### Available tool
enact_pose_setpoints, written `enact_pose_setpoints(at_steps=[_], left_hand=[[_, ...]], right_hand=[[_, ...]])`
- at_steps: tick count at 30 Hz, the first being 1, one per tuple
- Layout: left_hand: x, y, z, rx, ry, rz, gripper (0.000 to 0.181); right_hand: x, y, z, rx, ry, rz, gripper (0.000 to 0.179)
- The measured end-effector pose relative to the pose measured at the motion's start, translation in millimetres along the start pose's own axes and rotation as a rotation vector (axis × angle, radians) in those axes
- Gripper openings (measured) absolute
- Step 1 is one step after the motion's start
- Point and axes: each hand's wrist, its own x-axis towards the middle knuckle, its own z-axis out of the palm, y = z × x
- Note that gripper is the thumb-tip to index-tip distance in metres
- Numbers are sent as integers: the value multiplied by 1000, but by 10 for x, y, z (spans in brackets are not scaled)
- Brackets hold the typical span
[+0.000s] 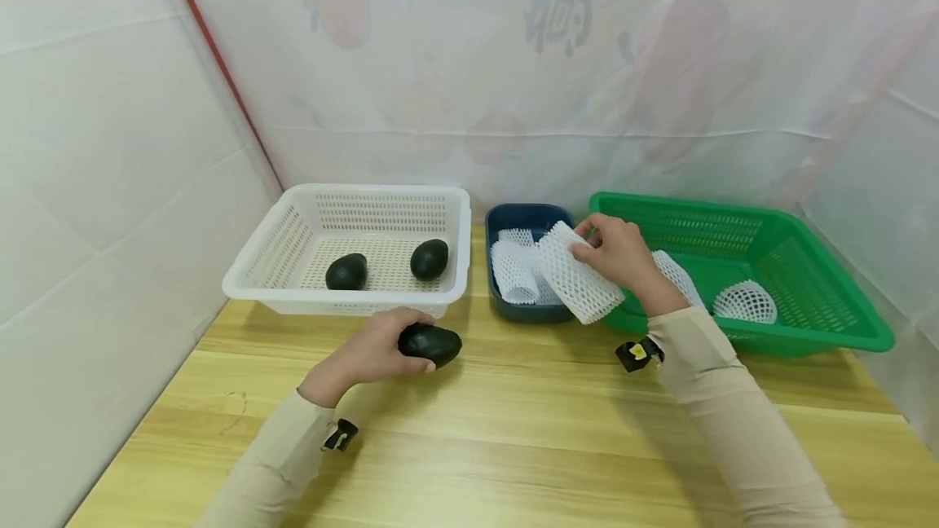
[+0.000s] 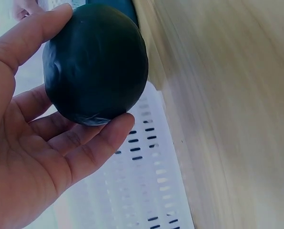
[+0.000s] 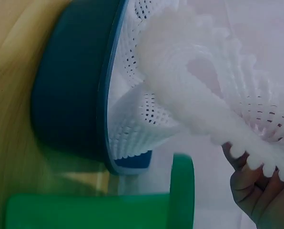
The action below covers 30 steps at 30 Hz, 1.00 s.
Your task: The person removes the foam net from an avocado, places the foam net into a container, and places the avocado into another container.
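Note:
My left hand [image 1: 374, 349] grips a dark avocado [image 1: 431, 345] above the wooden table, just in front of the white basket. In the left wrist view, thumb and fingers curl round the same avocado [image 2: 96, 64]. My right hand [image 1: 619, 249] pinches a white foam net sleeve [image 1: 579, 274] by its upper part, over the right side of the blue bin [image 1: 531, 314]. Seen from the right wrist, the sleeve's [image 3: 189, 95] near end gapes slightly. More foam sleeves [image 1: 517, 271] lie in the blue bin.
Two avocados [image 1: 429, 259] lie in the white basket [image 1: 345, 300] at the left. At the right, a green basket [image 1: 807, 336] holds a net-covered item [image 1: 745, 302] and another white net piece [image 1: 678, 277], partly hidden by the right arm. Pale sheeting [image 1: 455, 63] hangs behind.

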Motion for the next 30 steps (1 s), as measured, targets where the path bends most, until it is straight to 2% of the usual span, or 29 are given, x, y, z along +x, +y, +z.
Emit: enact_pose_setpoints(at_steps=[5, 10, 16, 22, 26, 30], left_hand=[[-27, -39, -35, 15, 0, -7, 55], [-63, -64, -84, 17, 0, -19, 53], [-102, -97, -147, 14, 19, -37, 51], [-146, -138, -178, 27, 33, -41, 51], [-182, -163, -197, 40, 25, -58, 52], [-220, -171, -225, 28, 27, -85, 52]], right_hand=[[112, -26, 37, 27, 9, 77, 26], [227, -85, 39, 53, 58, 129, 30], [343, -206, 38, 81, 141, 150, 30], [427, -335, 62, 98, 184, 140, 27], [490, -357, 100, 60, 151, 165, 29], [521, -321, 145, -31, 42, 237, 43]])
